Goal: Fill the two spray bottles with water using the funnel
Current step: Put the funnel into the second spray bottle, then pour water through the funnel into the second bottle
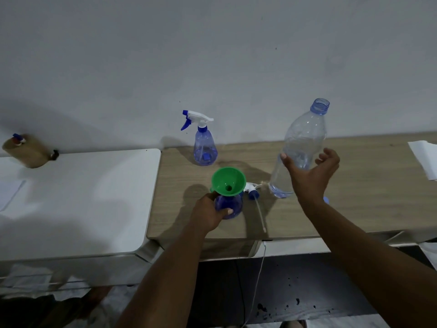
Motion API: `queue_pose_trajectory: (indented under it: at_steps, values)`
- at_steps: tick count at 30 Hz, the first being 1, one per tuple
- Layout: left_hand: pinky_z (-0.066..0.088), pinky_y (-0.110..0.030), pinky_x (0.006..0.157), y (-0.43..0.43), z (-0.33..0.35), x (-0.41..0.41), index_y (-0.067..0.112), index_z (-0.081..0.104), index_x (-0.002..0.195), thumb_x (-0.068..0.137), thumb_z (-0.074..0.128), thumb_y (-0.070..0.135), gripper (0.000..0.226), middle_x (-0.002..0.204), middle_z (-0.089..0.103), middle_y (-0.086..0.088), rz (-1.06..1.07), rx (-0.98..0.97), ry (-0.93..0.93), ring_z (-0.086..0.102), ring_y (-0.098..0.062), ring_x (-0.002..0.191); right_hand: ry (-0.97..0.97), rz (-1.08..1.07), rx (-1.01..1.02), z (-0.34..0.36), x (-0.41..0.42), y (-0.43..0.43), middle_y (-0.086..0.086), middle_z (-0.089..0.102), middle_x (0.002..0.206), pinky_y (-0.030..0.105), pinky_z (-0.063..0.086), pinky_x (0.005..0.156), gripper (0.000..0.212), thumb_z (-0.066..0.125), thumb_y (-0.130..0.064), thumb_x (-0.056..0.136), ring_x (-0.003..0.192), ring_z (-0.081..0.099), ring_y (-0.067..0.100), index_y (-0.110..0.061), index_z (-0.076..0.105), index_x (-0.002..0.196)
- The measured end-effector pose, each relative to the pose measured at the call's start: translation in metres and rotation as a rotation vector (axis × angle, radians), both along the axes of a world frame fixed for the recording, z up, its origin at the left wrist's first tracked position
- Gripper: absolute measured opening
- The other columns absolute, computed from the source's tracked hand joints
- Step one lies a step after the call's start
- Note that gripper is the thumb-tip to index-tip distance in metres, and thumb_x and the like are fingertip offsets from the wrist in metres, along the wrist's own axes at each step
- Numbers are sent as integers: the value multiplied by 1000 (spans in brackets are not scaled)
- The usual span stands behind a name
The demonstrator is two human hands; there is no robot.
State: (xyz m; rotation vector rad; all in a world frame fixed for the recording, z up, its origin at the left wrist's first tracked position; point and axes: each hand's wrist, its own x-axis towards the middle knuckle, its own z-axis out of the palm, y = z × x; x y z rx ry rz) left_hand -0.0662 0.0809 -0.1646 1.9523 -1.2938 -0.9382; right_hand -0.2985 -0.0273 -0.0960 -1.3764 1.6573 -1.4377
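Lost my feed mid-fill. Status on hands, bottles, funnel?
Left hand grips open spray bottle, green funnel seated in its neck. Right hand around uncapped water bottle, upright, not pouring. Loose sprayer head lies beside.

This looks like a plain room in a home or small office rather than a lab or workshop. A bare, pale wall (212, 55) with a few small marks runs along the far edge of a wood-grain surface (354, 197), which butts against a white surface (82, 197) on its left edge. A thin white cable (257, 280) hangs from the near edge over a dark, speckled floor (295, 292), and sheets of paper (423, 157) lie at the far right corner.
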Motion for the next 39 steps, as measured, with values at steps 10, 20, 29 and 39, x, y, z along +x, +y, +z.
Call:
queue_pose_trajectory:
  at_steps: [10, 20, 29, 39]
  values:
    - [50, -32, 89, 1, 2, 0, 20, 61, 126, 71, 85, 21, 60, 115, 69, -1, 19, 20, 23, 64, -20, 102, -18, 184, 92, 19, -6, -36, -6, 70, 113, 39, 55, 97, 89, 92, -60, 48, 104, 66, 10, -22, 61, 122]
    - [48, -32, 92, 1, 1, 1, 20, 59, 130, 71, 86, 23, 64, 120, 67, -1, -4, 9, 34, 63, -20, 108, 89, 479, 72, 41, -12, -37, 4, 75, 101, 45, 59, 89, 72, 97, -35, 55, 94, 73, 15, -13, 56, 111]
    - [49, -30, 91, 3, 1, 1, 18, 60, 129, 71, 87, 22, 64, 117, 69, -3, 3, 0, 50, 64, -22, 107, 514, 847, 150, 77, -8, -37, 0, 76, 84, 38, 59, 77, 69, 99, -38, 46, 78, 74, 14, -23, 56, 98]
    - [47, -27, 88, 2, 0, 1, 21, 62, 126, 71, 87, 22, 61, 116, 69, -1, 13, -20, 40, 64, -20, 107, 915, 936, 195, 84, -13, -30, -5, 74, 91, 40, 58, 80, 77, 95, -47, 49, 80, 70, 9, -22, 56, 110]
